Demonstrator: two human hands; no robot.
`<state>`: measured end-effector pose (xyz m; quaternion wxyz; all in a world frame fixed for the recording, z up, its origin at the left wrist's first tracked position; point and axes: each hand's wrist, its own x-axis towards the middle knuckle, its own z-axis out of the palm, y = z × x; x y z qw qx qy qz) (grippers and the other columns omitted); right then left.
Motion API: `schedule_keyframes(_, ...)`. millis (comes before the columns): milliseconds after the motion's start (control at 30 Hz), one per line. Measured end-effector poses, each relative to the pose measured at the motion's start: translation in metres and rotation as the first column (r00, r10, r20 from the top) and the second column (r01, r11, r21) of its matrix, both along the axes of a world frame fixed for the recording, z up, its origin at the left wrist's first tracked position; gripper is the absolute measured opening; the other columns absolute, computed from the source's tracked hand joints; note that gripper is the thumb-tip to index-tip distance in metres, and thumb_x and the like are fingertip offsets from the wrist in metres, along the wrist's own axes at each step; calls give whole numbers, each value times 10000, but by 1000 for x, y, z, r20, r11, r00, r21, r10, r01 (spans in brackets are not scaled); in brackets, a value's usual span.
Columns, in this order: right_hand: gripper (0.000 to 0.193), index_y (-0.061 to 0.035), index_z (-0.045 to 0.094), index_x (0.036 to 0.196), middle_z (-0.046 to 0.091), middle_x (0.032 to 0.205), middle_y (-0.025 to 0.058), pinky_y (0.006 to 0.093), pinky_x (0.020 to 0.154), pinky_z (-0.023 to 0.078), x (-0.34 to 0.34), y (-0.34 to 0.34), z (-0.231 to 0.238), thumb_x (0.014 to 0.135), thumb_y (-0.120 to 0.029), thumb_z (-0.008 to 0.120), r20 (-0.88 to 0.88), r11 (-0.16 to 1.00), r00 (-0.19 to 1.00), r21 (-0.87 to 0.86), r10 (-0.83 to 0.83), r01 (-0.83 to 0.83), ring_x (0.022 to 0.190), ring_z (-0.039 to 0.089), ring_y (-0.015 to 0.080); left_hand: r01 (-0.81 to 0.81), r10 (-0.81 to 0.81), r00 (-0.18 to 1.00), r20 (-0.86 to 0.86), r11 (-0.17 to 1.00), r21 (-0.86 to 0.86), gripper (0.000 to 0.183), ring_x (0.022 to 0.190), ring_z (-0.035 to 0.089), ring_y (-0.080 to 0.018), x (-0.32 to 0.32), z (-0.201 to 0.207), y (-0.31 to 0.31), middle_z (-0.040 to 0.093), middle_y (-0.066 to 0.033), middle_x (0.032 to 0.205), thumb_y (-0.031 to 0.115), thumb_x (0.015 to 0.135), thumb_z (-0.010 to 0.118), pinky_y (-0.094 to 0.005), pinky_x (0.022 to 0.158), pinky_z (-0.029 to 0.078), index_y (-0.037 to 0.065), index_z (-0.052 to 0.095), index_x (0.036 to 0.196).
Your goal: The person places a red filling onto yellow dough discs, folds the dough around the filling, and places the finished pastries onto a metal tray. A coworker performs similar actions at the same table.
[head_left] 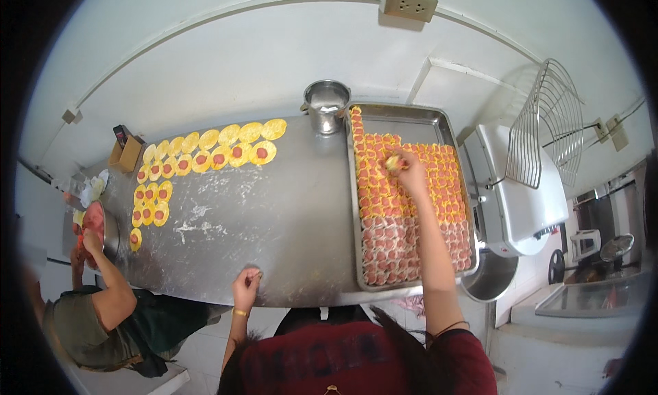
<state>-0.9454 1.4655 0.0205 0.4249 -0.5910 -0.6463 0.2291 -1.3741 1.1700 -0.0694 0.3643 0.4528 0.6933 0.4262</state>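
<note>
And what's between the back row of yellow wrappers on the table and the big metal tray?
In the head view, a metal pot stands between the yellow wrappers and the tray, with grey tabletop showing in front of it.

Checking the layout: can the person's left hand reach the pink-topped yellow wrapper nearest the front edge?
Likely yes, with a sideways reach: only bare metal tabletop appears between the left hand and that wrapper.

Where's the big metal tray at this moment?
In the head view, the big metal tray lies at the right end of the steel table, between the pot by its far left corner and the white machine, with the right hand over it.
</note>
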Motion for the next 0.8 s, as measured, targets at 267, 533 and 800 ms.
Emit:
schedule_keyframes(267,267,-66,690,912,654,804,177,406,707,496,134,185,-45,656,-44,619,382,994,924,-101,5,37,788,632,351,-138,117,979,-169,984,-117,150,721,631,-112,89,19,-26,664,-66,804,-7,836,598,-251,655,516,-5,619,985)
schedule_keyframes(533,237,-80,709,880,664,830,193,400,724,512,141,213,-74,677,-59,589,482,944,832,-300,274,-137,793,646,352,-199,167,969,-184,964,-177,163,728,634,-117,109,10,-54,648,-57,845,50,872,572,-247,617,537,2,595,1027)
schedule_keyframes(800,294,-80,717,946,680,819,182,366,699,518,138,208,-68,687,-54,581,294,867,881,-450,370,-214,759,659,314,-188,161,965,-207,975,-121,163,726,645,-123,118,18,-50,663,-74,838,40,867,591,-253,604,536,6,601,1026)
